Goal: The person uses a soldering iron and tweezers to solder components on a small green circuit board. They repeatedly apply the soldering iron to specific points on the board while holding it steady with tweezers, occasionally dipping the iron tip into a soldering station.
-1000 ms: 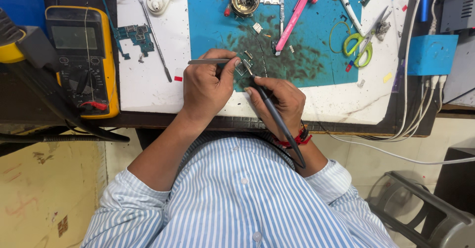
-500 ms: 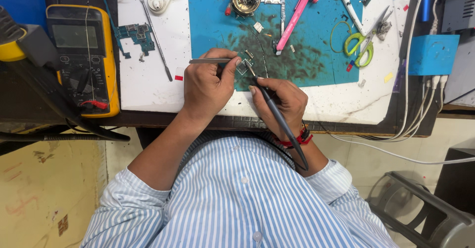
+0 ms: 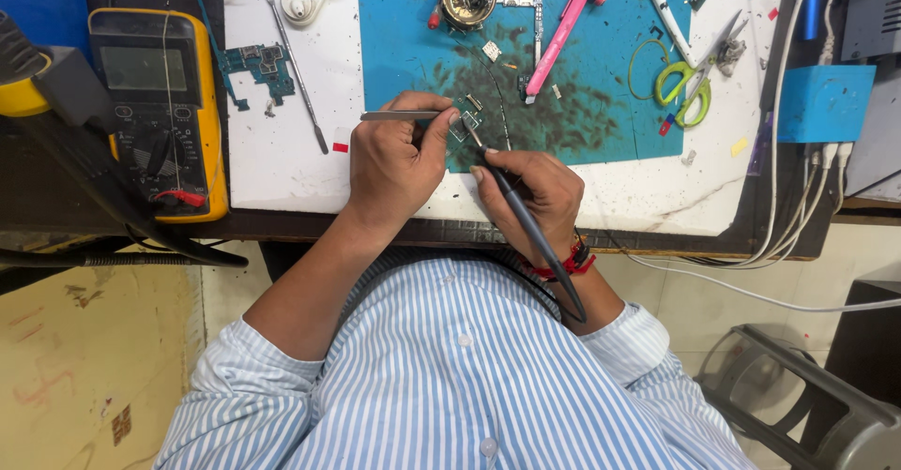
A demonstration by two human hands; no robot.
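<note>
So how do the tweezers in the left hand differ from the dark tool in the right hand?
The tweezers are bare silver metal; the dark tool is black with a fine tip. The tweezers lie nearly level, pinched by the left hand; the dark tool slants steeply, held like a pen in the right hand. The tool trails a cord; the tweezers have none. Both point at the same small part on the blue mat.

A mat [image 3: 601, 104] is laid on the worktop [image 3: 282, 165], with scissors [image 3: 690, 81] placed at its right edge. A multimeter [image 3: 160, 113] is set left of the worktop, and a stool [image 3: 807, 404] is seen at the lower right.
</note>
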